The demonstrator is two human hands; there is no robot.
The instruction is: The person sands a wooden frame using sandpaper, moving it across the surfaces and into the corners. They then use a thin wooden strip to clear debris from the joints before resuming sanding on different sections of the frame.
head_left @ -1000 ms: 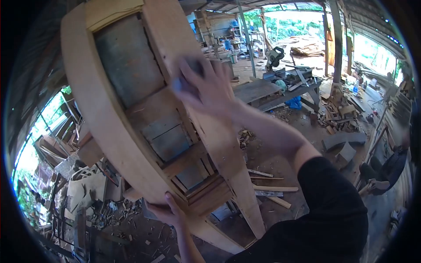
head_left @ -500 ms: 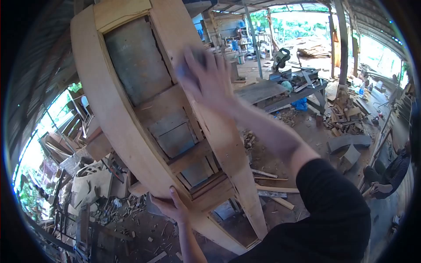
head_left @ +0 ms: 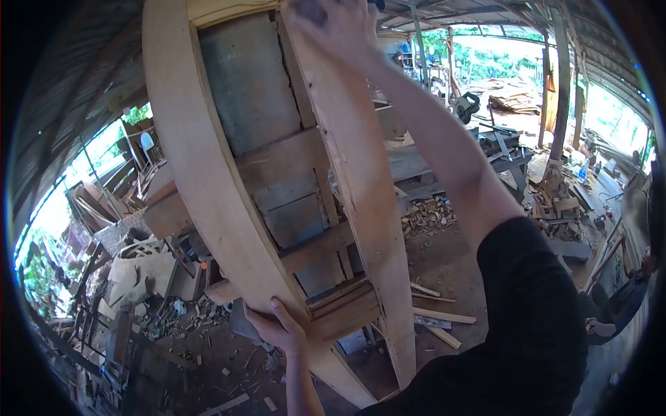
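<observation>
Since the earlier frame the right hand [head_left: 333, 24] has slid up the long pale wooden rail [head_left: 361, 180] to near the top of the view, and the whole tall curved wooden frame with grey inset panels [head_left: 270, 159] sits higher and closer. That hand lies palm down on the rail with a small dark pad, probably sandpaper, partly hidden beneath it; how tightly the fingers hold the pad I cannot tell. The left hand [head_left: 277, 329], well below, curls its fingers around the frame's lower curved edge, steadying it. By my reading the step in hand is rubbing down the rail, at the top of a stroke. The next move likely calls for drawing the right hand back down the rail while the left braces.
</observation>
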